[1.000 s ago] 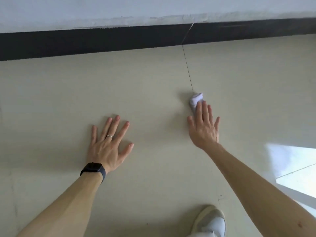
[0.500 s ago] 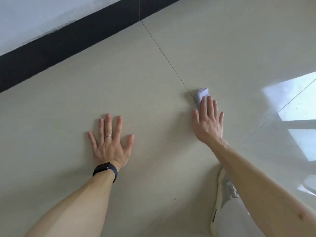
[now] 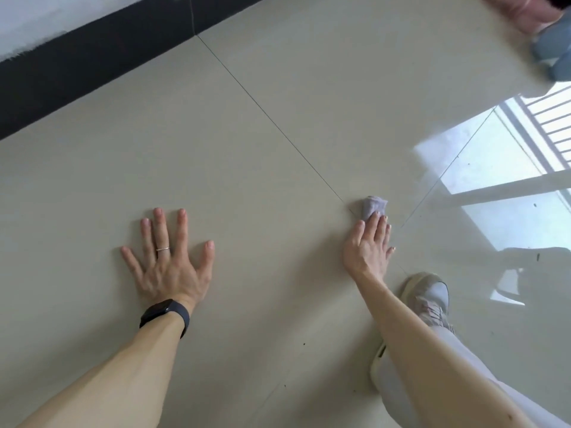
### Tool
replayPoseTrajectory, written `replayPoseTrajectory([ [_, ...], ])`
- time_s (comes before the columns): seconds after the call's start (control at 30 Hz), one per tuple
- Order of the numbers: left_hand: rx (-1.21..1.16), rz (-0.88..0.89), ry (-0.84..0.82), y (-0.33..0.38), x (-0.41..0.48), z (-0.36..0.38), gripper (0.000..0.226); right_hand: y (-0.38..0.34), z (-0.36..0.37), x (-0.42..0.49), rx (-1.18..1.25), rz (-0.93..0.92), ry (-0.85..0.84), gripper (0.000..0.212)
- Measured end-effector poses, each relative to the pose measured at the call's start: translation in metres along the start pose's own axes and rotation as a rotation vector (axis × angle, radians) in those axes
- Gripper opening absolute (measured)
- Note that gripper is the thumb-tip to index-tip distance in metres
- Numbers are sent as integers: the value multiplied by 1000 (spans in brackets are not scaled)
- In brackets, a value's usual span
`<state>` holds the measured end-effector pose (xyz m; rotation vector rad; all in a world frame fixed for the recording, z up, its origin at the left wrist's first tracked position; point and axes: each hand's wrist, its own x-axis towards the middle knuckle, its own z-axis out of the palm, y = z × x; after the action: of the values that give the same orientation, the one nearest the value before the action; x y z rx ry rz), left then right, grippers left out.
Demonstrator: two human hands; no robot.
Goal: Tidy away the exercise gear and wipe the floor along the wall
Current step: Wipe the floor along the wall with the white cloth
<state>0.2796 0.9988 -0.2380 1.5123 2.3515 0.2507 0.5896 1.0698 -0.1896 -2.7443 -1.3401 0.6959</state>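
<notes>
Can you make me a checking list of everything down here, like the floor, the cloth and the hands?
Surface: glossy beige tiled floor, a few dark specks.
Job's things: small pale cloth on the floor at a tile joint.
Clutter: pink and blue things top right, too blurred to name.
Hands: left hand flat on the floor, fingers spread; right hand presses straight fingers on the cloth.
Cables: nothing seen.
Surroundings: white wall with black skirting; window reflection on the tiles; a shoe.

Even daylight, sharp centre.
Window glare on glossy floor at right; top-right corner blurred.
</notes>
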Motion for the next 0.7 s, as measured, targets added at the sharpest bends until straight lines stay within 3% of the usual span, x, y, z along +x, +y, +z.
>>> replayPoseTrajectory([
  [0.03, 1, 3, -8, 0, -1, -1, 76, 5, 12, -25, -49, -112, -14, 59],
  [0.17, -3, 17, -20, -2, -2, -2, 76, 40, 26, -89, -313, -844, -122, 56],
  [0.2, -6, 16, -21, -3, -2, -2, 76, 46, 20, -76, -344, -904, -137, 54],
  [0.27, -13, 14, -22, -3, -1, -2, 76, 52, 8, -41, -371, -733, -84, 55],
  [0.37, -13, 16, -23, -2, -2, -1, 75, 45, -15, 7, -151, -105, -31, 59],
  [0.43, -4, 20, -25, -1, -1, -2, 75, 33, -16, 12, -27, 92, -23, 60],
  [0.53, 4, 35, -38, -2, -1, -3, 74, 19, 15, -39, -54, -59, -20, 59],
  [0.7, 10, 41, -151, -3, 2, -11, 75, 48, 74, -172, -243, -845, -82, 54],
])
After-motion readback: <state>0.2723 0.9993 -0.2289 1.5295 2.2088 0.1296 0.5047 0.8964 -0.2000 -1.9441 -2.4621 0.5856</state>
